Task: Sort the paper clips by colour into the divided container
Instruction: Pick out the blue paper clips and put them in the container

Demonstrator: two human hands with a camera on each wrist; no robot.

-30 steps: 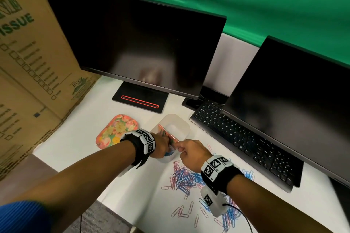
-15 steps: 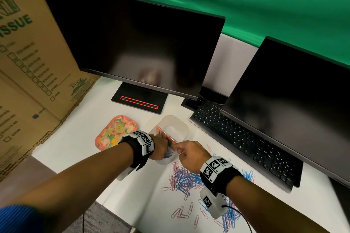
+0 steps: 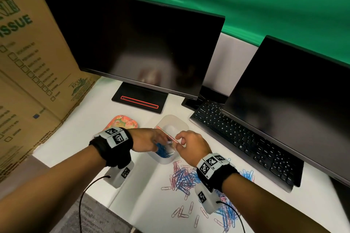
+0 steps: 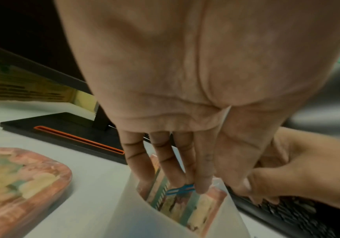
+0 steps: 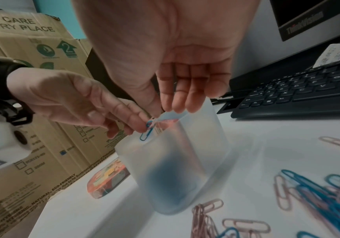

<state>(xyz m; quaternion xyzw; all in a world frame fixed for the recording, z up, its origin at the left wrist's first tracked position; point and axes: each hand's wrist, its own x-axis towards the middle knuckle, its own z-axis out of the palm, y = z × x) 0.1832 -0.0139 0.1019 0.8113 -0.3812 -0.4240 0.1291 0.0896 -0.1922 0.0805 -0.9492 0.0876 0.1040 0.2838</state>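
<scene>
A translucent container stands on the white desk, split by a patterned card divider with a pink edge. Blue clips lie in its near compartment. My left hand hovers over that compartment and pinches one blue clip at the rim, with a pale clip beside it. My right hand is just right of it, thumb and fingertips pinched at the divider's top edge. A mixed pile of blue and pink clips lies in front of the container.
A flowered tin lies left of the container. A black keyboard and two dark monitors stand behind and to the right. Cardboard boxes wall the left side. More loose clips lie near the desk's front edge.
My left hand has risen from the container's side to above its near compartment, with a blue clip in its fingertips. My right hand has stayed at the divider.
</scene>
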